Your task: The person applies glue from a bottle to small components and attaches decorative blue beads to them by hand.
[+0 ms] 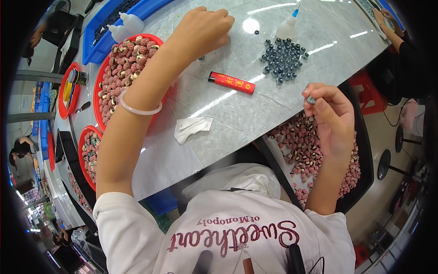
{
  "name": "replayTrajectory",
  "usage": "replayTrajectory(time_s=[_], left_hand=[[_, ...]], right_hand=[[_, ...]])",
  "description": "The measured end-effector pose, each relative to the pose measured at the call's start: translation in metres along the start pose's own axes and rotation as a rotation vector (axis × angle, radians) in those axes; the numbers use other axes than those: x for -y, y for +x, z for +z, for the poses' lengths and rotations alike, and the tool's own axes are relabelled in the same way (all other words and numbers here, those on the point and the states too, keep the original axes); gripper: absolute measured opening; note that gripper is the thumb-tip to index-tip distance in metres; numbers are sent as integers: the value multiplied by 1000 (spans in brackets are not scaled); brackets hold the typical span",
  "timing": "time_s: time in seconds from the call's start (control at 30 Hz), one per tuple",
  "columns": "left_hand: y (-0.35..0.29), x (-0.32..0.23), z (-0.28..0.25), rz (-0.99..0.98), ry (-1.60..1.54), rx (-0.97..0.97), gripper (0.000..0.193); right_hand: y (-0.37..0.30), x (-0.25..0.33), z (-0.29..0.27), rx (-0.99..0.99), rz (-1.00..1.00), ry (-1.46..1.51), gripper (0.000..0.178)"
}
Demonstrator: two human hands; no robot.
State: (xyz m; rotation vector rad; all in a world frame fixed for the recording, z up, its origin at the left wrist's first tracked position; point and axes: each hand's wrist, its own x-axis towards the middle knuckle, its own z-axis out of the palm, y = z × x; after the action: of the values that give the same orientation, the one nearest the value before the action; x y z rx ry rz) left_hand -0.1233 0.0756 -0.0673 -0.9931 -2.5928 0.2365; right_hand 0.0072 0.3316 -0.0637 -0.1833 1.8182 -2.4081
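Observation:
My left hand (203,33) is over the far part of the grey table (237,118), knuckles up and fingers curled under. Whatever those fingers may hold is hidden. Held out over the table's right edge, my right hand (332,114) pinches a small bluish-green piece (311,99) between thumb and fingertips. Dark shiny beads (284,59) lie in a loose cluster between my hands, beside a white squeeze bottle (286,29) with a blue needle tip. Under my left forearm, a red bowl (97,98) holds many pink-and-cream ridged pieces (122,64).
A red lighter (232,83) and a crumpled white tissue (192,129) lie mid-table. Below my right arm, a black tray (365,176) holds pink pieces. A blue bin (93,55) and white bottles (127,27) stand far left. Another person's arm (390,34) shows at far right.

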Motion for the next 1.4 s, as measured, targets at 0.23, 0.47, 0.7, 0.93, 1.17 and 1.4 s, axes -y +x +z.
replayTrajectory(time_s=[0.23, 0.47, 0.7, 0.93, 1.17, 1.4], left_hand=[[-45, -60, -92, -570, -1213, 61, 9], [-97, -123, -102, -678, -1726, -5, 12], [-108, -141, -100, -847, -1806, -162, 15], [-116, -147, -98, -823, -1706, -267, 17], [-116, -150, -99, -873, -1855, -312, 17], [-118, -148, -93, -830, -2048, -336, 18]], right_hand=[[2, -7, 13, 83, -21, 147, 25], [-2, -5, 36, 290, -17, 134, 22], [-20, 1, 64, 215, 24, 43, 18], [-24, -10, 73, 260, -377, -215, 24], [-25, -12, 75, 211, -656, -413, 28], [-27, -15, 75, 219, -699, -406, 26]])
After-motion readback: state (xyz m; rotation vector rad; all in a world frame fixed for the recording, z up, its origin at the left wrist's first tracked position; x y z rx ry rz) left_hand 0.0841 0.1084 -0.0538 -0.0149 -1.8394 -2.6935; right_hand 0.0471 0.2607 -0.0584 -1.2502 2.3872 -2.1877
